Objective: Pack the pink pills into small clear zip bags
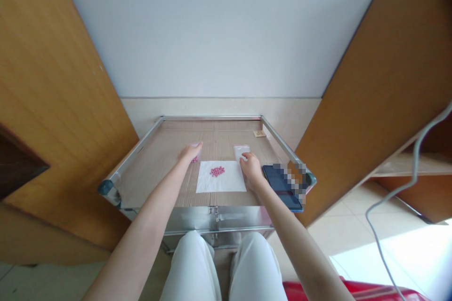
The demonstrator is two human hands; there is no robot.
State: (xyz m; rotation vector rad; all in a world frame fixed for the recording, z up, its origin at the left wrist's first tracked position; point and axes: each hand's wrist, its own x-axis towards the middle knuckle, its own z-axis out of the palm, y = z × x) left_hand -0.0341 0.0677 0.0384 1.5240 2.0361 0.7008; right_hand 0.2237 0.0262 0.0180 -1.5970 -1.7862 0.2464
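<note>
My left hand is closed on a small clear zip bag at the left of a white sheet. Pink beads show in the lower part of that bag, partly covered by the hand. On the white sheet lies a loose cluster of pink beads. Beyond the sheet's right corner, another clear zip bag lies flat. My right hand overlaps its lower right edge, thumb and index finger bent and slightly apart with nothing visible between them. Whether the fingers touch the bag, I cannot tell.
A dark phone or tablet lies right of my right hand, partly pixelated. A small beige card is at the back right. A metal rim edges the wood-look table. Wooden panels stand on both sides; a grey cable hangs at right.
</note>
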